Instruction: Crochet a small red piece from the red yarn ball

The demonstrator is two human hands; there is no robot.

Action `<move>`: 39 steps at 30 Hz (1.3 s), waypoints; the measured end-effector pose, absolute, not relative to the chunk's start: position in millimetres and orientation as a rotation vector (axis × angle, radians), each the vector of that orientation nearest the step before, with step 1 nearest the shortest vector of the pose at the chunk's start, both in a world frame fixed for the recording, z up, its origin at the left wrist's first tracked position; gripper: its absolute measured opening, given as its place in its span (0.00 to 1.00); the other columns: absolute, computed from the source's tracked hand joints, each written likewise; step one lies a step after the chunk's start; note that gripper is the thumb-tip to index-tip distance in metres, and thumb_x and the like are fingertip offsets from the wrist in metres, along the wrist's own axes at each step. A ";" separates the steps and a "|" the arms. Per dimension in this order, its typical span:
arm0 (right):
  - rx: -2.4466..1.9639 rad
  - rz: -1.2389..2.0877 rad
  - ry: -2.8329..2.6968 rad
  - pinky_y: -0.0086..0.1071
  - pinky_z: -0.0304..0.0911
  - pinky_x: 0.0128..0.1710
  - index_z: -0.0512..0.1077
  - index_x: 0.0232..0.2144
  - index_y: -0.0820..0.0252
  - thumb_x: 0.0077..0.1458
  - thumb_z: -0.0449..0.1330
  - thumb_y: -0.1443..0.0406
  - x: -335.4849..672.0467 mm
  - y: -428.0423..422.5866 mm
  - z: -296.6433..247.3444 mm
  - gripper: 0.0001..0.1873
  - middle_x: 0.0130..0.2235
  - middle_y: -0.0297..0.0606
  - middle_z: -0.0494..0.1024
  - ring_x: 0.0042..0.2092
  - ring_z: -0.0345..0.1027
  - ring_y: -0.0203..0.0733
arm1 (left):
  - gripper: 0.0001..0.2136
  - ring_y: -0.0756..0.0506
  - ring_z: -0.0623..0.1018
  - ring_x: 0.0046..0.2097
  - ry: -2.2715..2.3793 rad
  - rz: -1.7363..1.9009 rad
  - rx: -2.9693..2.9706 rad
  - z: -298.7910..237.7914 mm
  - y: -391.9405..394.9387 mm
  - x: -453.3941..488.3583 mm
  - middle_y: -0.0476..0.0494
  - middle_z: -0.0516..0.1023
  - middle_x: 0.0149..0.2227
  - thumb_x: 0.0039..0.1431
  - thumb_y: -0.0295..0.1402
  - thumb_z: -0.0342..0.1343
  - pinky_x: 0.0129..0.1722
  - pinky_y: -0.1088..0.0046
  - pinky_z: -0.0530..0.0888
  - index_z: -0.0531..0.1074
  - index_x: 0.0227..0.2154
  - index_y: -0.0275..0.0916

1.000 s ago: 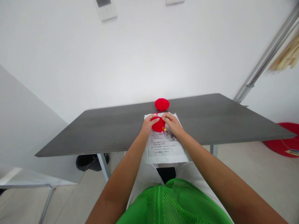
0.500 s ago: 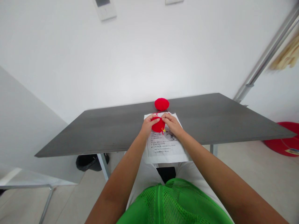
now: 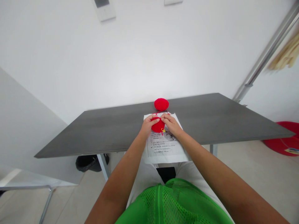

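Observation:
My left hand (image 3: 149, 123) pinches the left and upper rim of a round red crochet piece (image 3: 158, 125), thumb lying across its face. From the lower right edge of that piece hang a yellow stitch marker (image 3: 163, 130) and a short red yarn end. My right hand (image 3: 170, 122) is closed at the upper right rim, fingertips touching the piece. Just above its knuckles a thin dark stick, seemingly a crochet hook (image 3: 167, 111), shows; most of it is hidden by the fingers. Behind both hands sits a ball of red yarn (image 3: 161, 104), with loose strands running toward the work.
Beneath the hands a printed sheet (image 3: 163, 154) overhangs the front edge of the dark grey table (image 3: 112, 130). A white wall (image 3: 140, 56) rises behind it. A black bin (image 3: 87, 163) stands below at left, and a red tub (image 3: 280, 143) is on the floor at right.
The view has shifted very slightly. Both hands keep hold at the same rim of the red piece, with the fingers barely moved.

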State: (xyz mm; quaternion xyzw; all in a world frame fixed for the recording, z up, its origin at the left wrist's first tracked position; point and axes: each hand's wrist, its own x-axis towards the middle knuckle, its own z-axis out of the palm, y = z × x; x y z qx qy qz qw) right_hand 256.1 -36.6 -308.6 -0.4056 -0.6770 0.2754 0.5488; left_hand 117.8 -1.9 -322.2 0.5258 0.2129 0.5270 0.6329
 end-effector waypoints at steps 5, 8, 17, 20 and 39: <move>-0.958 0.646 -1.611 0.31 0.54 0.32 0.61 0.21 0.56 0.50 0.51 0.63 256.6 -36.4 -308.4 0.08 0.24 0.30 0.62 0.29 0.56 0.37 | 0.11 0.52 0.71 0.28 0.482 1.201 1.209 -323.0 -1.0 118.2 0.51 0.74 0.26 0.39 0.34 0.66 0.33 0.74 0.66 0.72 0.26 0.37; -0.959 0.626 -1.619 0.31 0.54 0.32 0.60 0.21 0.57 0.49 0.51 0.63 257.2 -36.4 -308.2 0.08 0.25 0.30 0.62 0.30 0.56 0.37 | 0.11 0.52 0.71 0.28 0.497 1.188 1.204 -324.3 0.1 118.6 0.51 0.75 0.27 0.39 0.34 0.67 0.32 0.74 0.66 0.72 0.26 0.37; -0.967 0.588 -1.613 0.31 0.54 0.33 0.60 0.21 0.56 0.50 0.50 0.64 256.3 -36.8 -307.9 0.07 0.25 0.30 0.62 0.30 0.56 0.37 | 0.12 0.51 0.72 0.28 0.469 1.169 1.112 -323.8 -0.2 120.0 0.49 0.76 0.26 0.38 0.35 0.66 0.33 0.73 0.67 0.74 0.27 0.37; -0.967 0.595 -1.616 0.31 0.54 0.33 0.60 0.21 0.56 0.50 0.50 0.64 255.8 -36.8 -307.8 0.08 0.25 0.30 0.62 0.30 0.56 0.37 | 0.12 0.51 0.72 0.29 0.471 1.185 1.111 -323.3 -0.2 119.8 0.50 0.75 0.26 0.37 0.35 0.66 0.33 0.74 0.67 0.73 0.26 0.37; -0.980 0.609 -1.612 0.31 0.54 0.31 0.59 0.20 0.56 0.49 0.50 0.63 256.0 -38.4 -307.2 0.08 0.24 0.30 0.61 0.29 0.55 0.37 | 0.12 0.51 0.72 0.29 0.500 1.195 1.162 -322.5 -1.8 119.4 0.51 0.75 0.27 0.38 0.35 0.67 0.33 0.74 0.67 0.73 0.26 0.37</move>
